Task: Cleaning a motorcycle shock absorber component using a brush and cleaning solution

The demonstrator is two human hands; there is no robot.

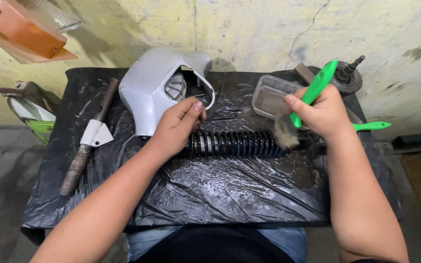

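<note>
left hand (179,124) closed on one end of black coil spring (237,143), lying mid-surface (210,195) | right hand (320,114) gripping green brush (313,92) — bristles on coils | risk: spring may roll under brushing — wet plastic looks slippery

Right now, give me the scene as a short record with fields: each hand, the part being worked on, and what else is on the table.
left hand: grips the left end of the spring
right hand: holds a green brush, bristles on the spring's right end
spring: black coil, lying flat across the plastic sheet
behind: grey cover, clear tub, gear
left side: rusty rod
right side: second green handle
</note>
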